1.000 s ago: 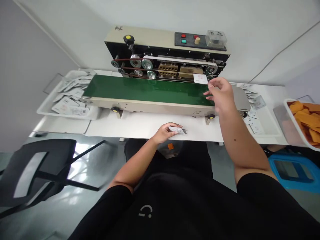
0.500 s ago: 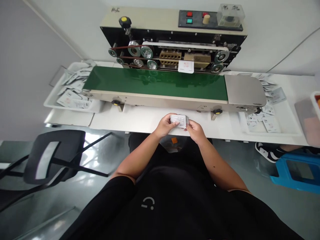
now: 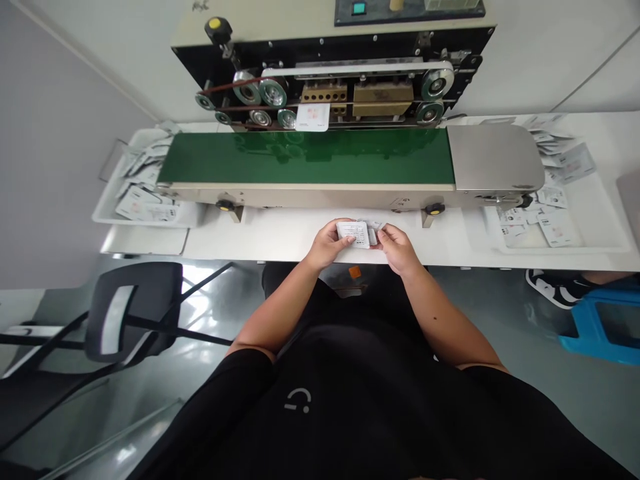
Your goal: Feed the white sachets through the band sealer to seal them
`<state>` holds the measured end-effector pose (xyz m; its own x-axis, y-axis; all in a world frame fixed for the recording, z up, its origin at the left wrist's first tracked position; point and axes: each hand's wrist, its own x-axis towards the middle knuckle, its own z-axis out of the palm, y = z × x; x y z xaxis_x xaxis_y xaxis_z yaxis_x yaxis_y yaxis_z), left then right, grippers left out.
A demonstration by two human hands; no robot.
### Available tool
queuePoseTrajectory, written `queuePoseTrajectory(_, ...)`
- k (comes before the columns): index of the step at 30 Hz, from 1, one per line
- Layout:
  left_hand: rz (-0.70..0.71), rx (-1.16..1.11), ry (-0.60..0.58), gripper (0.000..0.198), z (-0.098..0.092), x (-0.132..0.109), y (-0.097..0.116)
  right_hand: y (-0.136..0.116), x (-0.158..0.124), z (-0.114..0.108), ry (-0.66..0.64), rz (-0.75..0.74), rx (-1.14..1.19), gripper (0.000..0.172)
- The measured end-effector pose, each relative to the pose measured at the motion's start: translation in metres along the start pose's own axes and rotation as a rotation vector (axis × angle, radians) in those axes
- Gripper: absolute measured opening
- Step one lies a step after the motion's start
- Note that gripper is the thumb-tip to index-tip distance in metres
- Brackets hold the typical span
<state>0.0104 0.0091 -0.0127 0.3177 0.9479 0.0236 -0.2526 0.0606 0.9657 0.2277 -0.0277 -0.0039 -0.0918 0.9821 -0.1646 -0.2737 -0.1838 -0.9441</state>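
Between thumb and fingers, my left hand [image 3: 327, 245] grips a white printed packet [image 3: 353, 233] over the table's front edge area. My right hand [image 3: 399, 248] pinches a second packet [image 3: 374, 227], which lies partly behind the first; how many are stacked there I cannot tell. Beyond my hands runs the green conveyor belt [image 3: 300, 160] of a sealing machine [image 3: 340, 43]. Another white packet [image 3: 313, 117] with a pinkish print hangs from the machine's band, in front of the brass blocks, apart from both hands.
At the left end of the belt a white bin [image 3: 187, 215] holds many packets. A white tray [image 3: 595, 249] with more packets stands at the right. A black chair [image 3: 133, 310] is on the floor at left, a blue stool [image 3: 603, 327] at right, near a person's shoe [image 3: 550, 288].
The packet in the machine has travelled left along the band. My hands have pulled the held packets slightly apart, showing more of the rear one. The view has tilted down a little.
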Motion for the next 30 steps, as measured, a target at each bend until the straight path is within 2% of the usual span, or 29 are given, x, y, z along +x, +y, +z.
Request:
queuePoseTrajectory(4, -0.041, 0.019, -0.011, 0.056, 0.002, 0.0, 0.003, 0.003, 0.002, -0.002, -0.015, 0.009, 0.034, 0.05)
queuePoseTrajectory(11, -0.087, 0.042, 0.02, 0.058, 0.001, 0.002, 0.003, 0.005, 0.001, 0.002, 0.154, -0.054, -0.064, 0.048)
queuePoseTrajectory(14, -0.086, 0.047, 0.019, 0.058, 0.0, 0.002, 0.002, 0.003, -0.001, 0.006, 0.17, -0.125, -0.092, 0.044)
queuePoseTrajectory(18, -0.083, 0.094, -0.04, 0.057, 0.0, 0.001, 0.004, 0.0, -0.004, 0.009, 0.172, -0.189, -0.142, 0.049)
queuePoseTrajectory(21, -0.105, 0.125, -0.084, 0.055, -0.001, 0.0, 0.005, -0.004, -0.007, 0.004, 0.206, -0.178, -0.181, 0.048)
queuePoseTrajectory(26, -0.105, 0.087, -0.071, 0.057, -0.004, -0.001, 0.002, -0.031, -0.011, -0.017, 0.404, -0.169, -0.085, 0.034)
queuePoseTrajectory(30, -0.104, 0.076, -0.056, 0.056, -0.005, -0.001, 0.0, -0.073, -0.02, -0.028, 0.401, -0.243, -0.137, 0.033)
